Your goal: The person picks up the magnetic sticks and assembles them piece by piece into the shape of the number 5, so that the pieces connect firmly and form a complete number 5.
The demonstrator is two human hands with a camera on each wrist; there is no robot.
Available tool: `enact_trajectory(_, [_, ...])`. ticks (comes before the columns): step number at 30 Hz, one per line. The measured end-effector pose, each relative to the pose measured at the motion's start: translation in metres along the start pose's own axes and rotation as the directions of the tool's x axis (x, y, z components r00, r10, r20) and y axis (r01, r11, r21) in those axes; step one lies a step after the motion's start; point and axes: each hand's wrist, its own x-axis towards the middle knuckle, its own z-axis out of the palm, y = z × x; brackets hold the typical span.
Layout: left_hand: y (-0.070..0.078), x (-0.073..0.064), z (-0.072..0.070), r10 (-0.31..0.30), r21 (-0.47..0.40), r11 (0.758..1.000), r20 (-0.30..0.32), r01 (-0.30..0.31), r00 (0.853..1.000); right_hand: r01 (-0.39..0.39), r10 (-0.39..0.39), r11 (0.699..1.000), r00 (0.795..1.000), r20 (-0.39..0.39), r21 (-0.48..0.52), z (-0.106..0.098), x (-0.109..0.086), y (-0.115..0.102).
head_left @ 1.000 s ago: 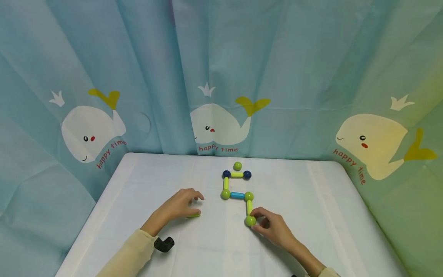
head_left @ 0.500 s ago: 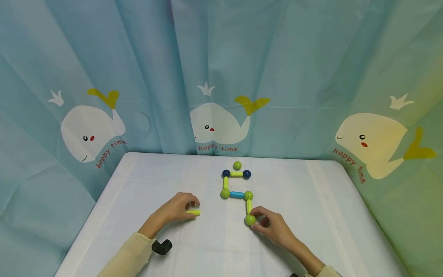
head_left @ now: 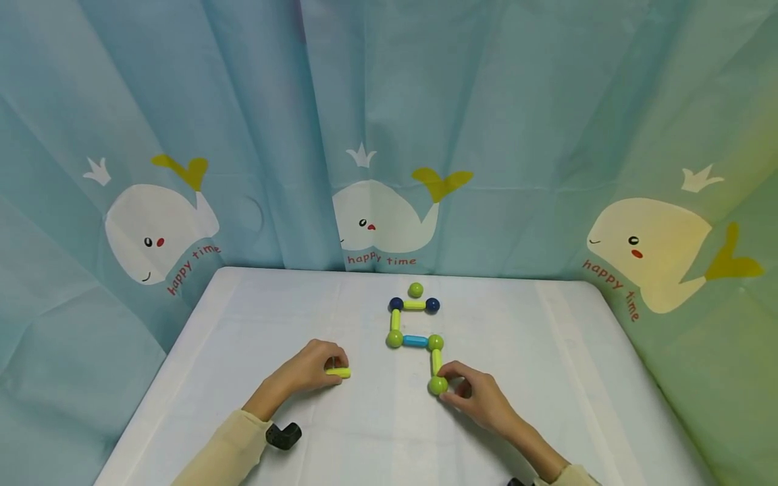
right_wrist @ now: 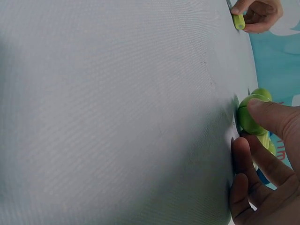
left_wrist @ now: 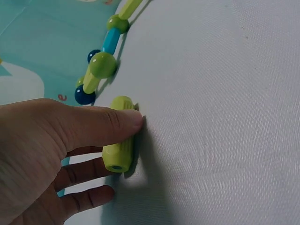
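Note:
My left hand point(head_left: 313, 368) pinches a short yellow-green magnetic rod point(left_wrist: 118, 157) between thumb and fingers, low at the white table. In the left wrist view the thumb lies across the rod's middle and its near end shows. On the right, my right hand point(head_left: 480, 398) holds the green ball point(head_left: 437, 385) at the near end of a zigzag of balls and rods, thumb and forefinger on either side of it. From that ball a yellow-green rod point(head_left: 436, 362) runs to another green ball point(head_left: 435, 343). A blue rod point(head_left: 416, 341) links this to a third green ball point(head_left: 394, 338).
Farther back, two dark blue balls, one left point(head_left: 396, 304) and one right point(head_left: 432, 306), have a yellow-green rod point(head_left: 415, 305) between them. A loose green ball point(head_left: 416, 289) lies behind. The white table point(head_left: 523, 337) meets a whale-print curtain point(head_left: 516, 135).
My left hand has come down slightly and its fingers have closed on the yellow-green rod, which now shows more fully. The right hand stays at the near green ball.

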Motion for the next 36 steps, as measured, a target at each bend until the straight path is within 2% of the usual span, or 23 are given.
enact_trajectory(6, [0.001, -0.001, 0.000, -0.021, -0.009, 1.000, 0.005, 0.021, 1.000, -0.003, 0.003, 1.000, 1.000, -0.002, 0.003, 0.001, -0.001, 0.001])
enact_trajectory(10, [0.002, -0.001, 0.002, -0.012, -0.008, 1.000, 0.005, 0.012, 1.000, -0.006, 0.006, 1.000, 1.000, -0.003, -0.002, 0.002, -0.002, 0.003])
enact_trajectory(16, [0.008, 0.008, 0.007, -0.004, -0.004, 1.000, 0.016, 0.004, 1.000, 0.014, -0.014, 1.000, 1.000, -0.007, -0.004, 0.002, -0.003, 0.005])
enact_trajectory(21, [0.021, 0.022, 0.014, -0.013, -0.007, 1.000, 0.038, 0.013, 0.999, 0.027, -0.027, 1.000, 1.000, -0.011, 0.003, 0.002, -0.002, 0.005])
enact_trajectory(28, [0.042, 0.049, 0.026, -0.010, -0.013, 1.000, 0.088, 0.011, 0.996, 0.027, -0.027, 1.000, 1.000, -0.011, -0.003, 0.001, 0.001, 0.004])
enact_trajectory(36, [0.058, 0.076, 0.046, 0.031, 0.008, 0.999, 0.128, -0.032, 0.991, 0.032, -0.032, 0.999, 0.999, -0.004, 0.000, 0.001, 0.004, 0.002])
